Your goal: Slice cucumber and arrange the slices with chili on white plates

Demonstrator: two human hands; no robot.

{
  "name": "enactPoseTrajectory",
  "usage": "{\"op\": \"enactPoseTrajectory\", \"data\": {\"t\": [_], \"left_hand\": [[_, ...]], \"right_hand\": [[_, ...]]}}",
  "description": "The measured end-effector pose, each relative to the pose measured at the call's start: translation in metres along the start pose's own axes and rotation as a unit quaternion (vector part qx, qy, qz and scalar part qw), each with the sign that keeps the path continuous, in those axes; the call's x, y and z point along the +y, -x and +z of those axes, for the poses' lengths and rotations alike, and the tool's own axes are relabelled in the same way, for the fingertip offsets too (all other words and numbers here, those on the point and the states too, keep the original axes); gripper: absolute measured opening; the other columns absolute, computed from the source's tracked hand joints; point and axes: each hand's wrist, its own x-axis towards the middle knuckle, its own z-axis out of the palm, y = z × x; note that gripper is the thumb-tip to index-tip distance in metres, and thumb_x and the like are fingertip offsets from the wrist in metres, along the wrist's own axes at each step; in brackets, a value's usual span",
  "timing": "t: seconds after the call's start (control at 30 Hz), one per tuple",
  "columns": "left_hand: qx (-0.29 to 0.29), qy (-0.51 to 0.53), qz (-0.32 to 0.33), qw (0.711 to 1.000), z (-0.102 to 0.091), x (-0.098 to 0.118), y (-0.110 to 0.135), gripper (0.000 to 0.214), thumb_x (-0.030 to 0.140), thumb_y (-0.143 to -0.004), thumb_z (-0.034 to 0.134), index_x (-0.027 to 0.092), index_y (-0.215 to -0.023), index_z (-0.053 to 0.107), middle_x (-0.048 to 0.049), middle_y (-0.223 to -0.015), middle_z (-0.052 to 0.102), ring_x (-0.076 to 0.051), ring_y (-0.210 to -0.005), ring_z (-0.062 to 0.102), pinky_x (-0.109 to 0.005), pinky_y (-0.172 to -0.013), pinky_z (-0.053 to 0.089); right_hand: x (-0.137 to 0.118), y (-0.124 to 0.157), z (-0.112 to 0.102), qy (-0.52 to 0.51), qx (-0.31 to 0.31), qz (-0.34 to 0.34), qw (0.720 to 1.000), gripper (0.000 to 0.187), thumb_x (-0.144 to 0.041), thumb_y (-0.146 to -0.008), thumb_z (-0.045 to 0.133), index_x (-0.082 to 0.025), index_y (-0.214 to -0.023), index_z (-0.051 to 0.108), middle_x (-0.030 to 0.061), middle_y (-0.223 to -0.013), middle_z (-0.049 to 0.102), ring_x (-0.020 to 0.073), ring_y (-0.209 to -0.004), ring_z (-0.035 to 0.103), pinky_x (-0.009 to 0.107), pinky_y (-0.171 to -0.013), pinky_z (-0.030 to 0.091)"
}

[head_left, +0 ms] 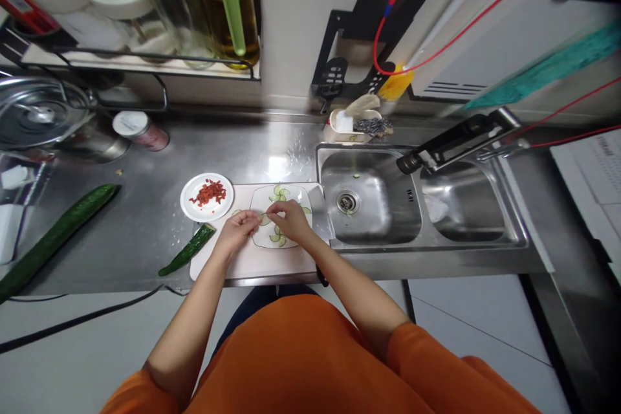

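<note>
Squarish glazed plate (259,197), white, rounded corners, fine dark rim line; on it, fans of thin cucumber slices (278,237), pale flesh edged with green skin. Set on a smooth, pale pink rectangular cutting board (272,265), directly before the person.

Left hand (239,228): over the plate's left edge, fingers narrowed to a pinch. Right hand (290,220): over the plate's middle, likewise pinched. Between their fingertips, one thin, translucent pale-green slice (264,219).

Round white dish (185,207), smooth rim, at the board's far left corner; holds small, wrinkled red pieces (209,193).

Cut length of dark-green cucumber (187,252), bumpy skin, tapered, lying slantwise along the board's left edge.

Long whole cucumber (63,226), ridged, dark green, farther left.

Brushed stainless-steel counter (140,220): open stretch between whole cucumber and dish; another behind the board, reaching the wall. Board's near side lies close to the counter's front edge; its right end meets the rim of a two-basin steel sink (378,207).
</note>
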Motion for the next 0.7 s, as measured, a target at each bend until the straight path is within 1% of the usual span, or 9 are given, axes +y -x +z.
{"op": "enactPoseTrajectory", "data": {"t": [0.13, 0.17, 0.23, 0.3, 0.4, 0.43, 0.5, 0.6, 0.7], "left_hand": [[0.021, 0.091, -0.116, 0.989, 0.009, 0.0, -0.001, 0.026, 0.038, -0.078, 0.064, 0.013, -0.083, 0.058, -0.0025, -0.066, 0.062, -0.009, -0.059, 0.059, -0.017, -0.055, 0.048], [0.01, 0.104, -0.145, 0.984, 0.01, 0.0, -0.002, 0.025, 0.037, -0.082, 0.059, 0.012, -0.085, 0.057, -0.0045, -0.067, 0.063, -0.01, -0.06, 0.061, -0.018, -0.055, 0.049], [-0.033, 0.126, -0.192, 0.973, 0.013, -0.001, -0.003, 0.025, 0.034, -0.088, 0.052, 0.01, -0.086, 0.057, -0.0073, -0.069, 0.064, -0.01, -0.061, 0.062, -0.018, -0.053, 0.05], [-0.074, 0.15, -0.217, 0.962, 0.013, -0.002, -0.005, 0.022, 0.029, -0.088, 0.051, 0.009, -0.087, 0.058, -0.0067, -0.066, 0.062, -0.009, -0.058, 0.06, -0.015, -0.049, 0.048], [-0.089, 0.189, -0.199, 0.957, 0.011, -0.004, -0.006, 0.009, 0.017, -0.083, 0.057, 0.009, -0.087, 0.059, -0.0031, -0.063, 0.06, -0.006, -0.055, 0.057, -0.012, -0.049, 0.045], [-0.084, 0.193, -0.186, 0.96, 0.01, -0.005, -0.006, 0.009, 0.013, -0.08, 0.059, 0.009, -0.088, 0.06, -0.0022, -0.063, 0.06, -0.005, -0.055, 0.056, -0.012, -0.05, 0.046], [-0.06, 0.175, -0.158, 0.97, 0.005, -0.006, -0.007, 0.019, 0.01, -0.073, 0.064, 0.01, -0.092, 0.062, -0.001, -0.065, 0.061, -0.005, -0.056, 0.056, -0.013, -0.054, 0.047], [0.008, 0.099, -0.107, 0.989, -0.003, -0.011, -0.011, 0.028, 0.015, -0.065, 0.072, 0.012, -0.092, 0.064, -0.0002, -0.066, 0.062, -0.006, -0.057, 0.056, -0.016, -0.056, 0.045], [0.055, -0.02, -0.027, 0.998, -0.011, -0.019, -0.015, 0.03, 0.026, -0.061, 0.074, 0.013, -0.086, 0.066, -0.0004, -0.067, 0.064, -0.007, -0.058, 0.055, -0.017, -0.054, 0.04]], "right_hand": [[-0.004, 0.001, -0.011, -0.026, -0.021, -0.02, 0.999, 0.009, -0.016, -0.077, 0.06, -0.019, -0.074, 0.068, -0.0006, -0.072, 0.067, 0.0142, -0.078, 0.054, 0.026, -0.072, 0.038], [-0.005, 0.001, -0.013, -0.032, -0.029, -0.026, 0.999, 0.009, -0.015, -0.077, 0.06, -0.019, -0.074, 0.068, -0.0006, -0.073, 0.066, 0.0138, -0.078, 0.054, 0.025, -0.071, 0.038], [-0.008, 0.002, -0.019, -0.045, -0.048, -0.039, 0.997, 0.009, -0.014, -0.076, 0.06, -0.018, -0.074, 0.068, -0.0007, -0.073, 0.066, 0.0132, -0.078, 0.054, 0.024, -0.071, 0.038], [-0.01, 0.002, -0.024, -0.062, -0.069, -0.049, 0.994, 0.009, -0.013, -0.075, 0.06, -0.018, -0.074, 0.068, -0.0011, -0.072, 0.066, 0.0124, -0.077, 0.055, 0.024, -0.072, 0.038], [-0.008, 0.0, -0.028, -0.08, -0.089, -0.047, 0.992, 0.008, -0.014, -0.074, 0.061, -0.017, -0.074, 0.068, -0.0015, -0.071, 0.065, 0.0117, -0.075, 0.055, 0.024, -0.073, 0.039], [-0.006, -0.001, -0.028, -0.082, -0.089, -0.043, 0.992, 0.007, -0.014, -0.075, 0.061, -0.017, -0.073, 0.068, -0.0015, -0.071, 0.065, 0.0116, -0.075, 0.056, 0.024, -0.073, 0.039], [0.0, -0.003, -0.027, -0.077, -0.088, -0.031, 0.993, 0.007, -0.016, -0.075, 0.061, -0.017, -0.072, 0.067, -0.0016, -0.071, 0.066, 0.0113, -0.074, 0.056, 0.023, -0.072, 0.039], [0.01, -0.009, -0.021, -0.047, -0.092, -0.001, 0.995, 0.008, -0.016, -0.075, 0.06, -0.017, -0.072, 0.067, -0.0014, -0.072, 0.066, 0.0111, -0.072, 0.057, 0.023, -0.069, 0.039], [0.013, -0.015, -0.013, 0.03, -0.089, 0.049, 0.994, 0.007, -0.019, -0.075, 0.061, -0.019, -0.074, 0.067, -0.0008, -0.077, 0.067, 0.0134, -0.076, 0.056, 0.025, -0.07, 0.038]]}}
